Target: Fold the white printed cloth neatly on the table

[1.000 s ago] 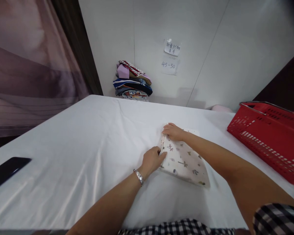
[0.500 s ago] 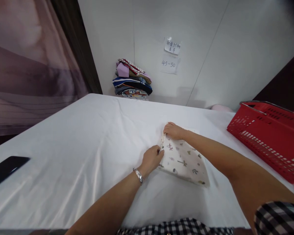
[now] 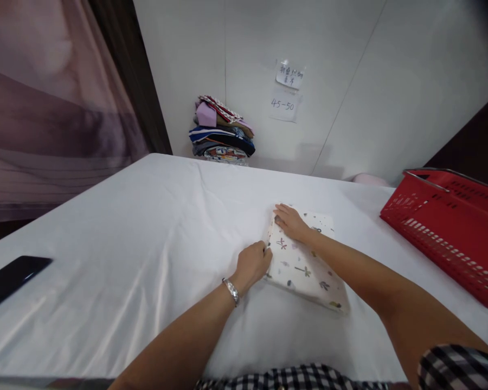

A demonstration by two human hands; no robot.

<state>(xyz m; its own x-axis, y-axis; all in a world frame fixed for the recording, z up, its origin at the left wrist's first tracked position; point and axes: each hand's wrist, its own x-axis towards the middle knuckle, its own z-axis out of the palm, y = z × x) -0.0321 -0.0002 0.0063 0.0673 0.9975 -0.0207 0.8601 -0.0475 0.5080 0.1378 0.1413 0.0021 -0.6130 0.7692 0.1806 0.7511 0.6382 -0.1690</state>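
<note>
A folded white cloth [image 3: 305, 271] with a print of small palm trees and leaves lies on the table, right of the middle. At its left edge my left hand [image 3: 252, 264] pinches the fabric between thumb and fingers; a silver bracelet circles that wrist. My right hand [image 3: 290, 221] rests on the cloth's far left corner, its fingers stretched out and lying flat. The right forearm crosses over the cloth and hides part of its right side.
A white sheet [image 3: 117, 233] with soft creases covers the table. The red basket [image 3: 451, 233] stands at the right, a dark phone-like slab [image 3: 16, 279] lies at the left edge. Folded fabrics [image 3: 222, 130] are stacked against the wall under paper signs [image 3: 287, 89].
My right hand's fingers have opened from a grip on the cloth's far corner to lying flat on it. The cloth looks flatter at its far side. My left hand keeps its hold.
</note>
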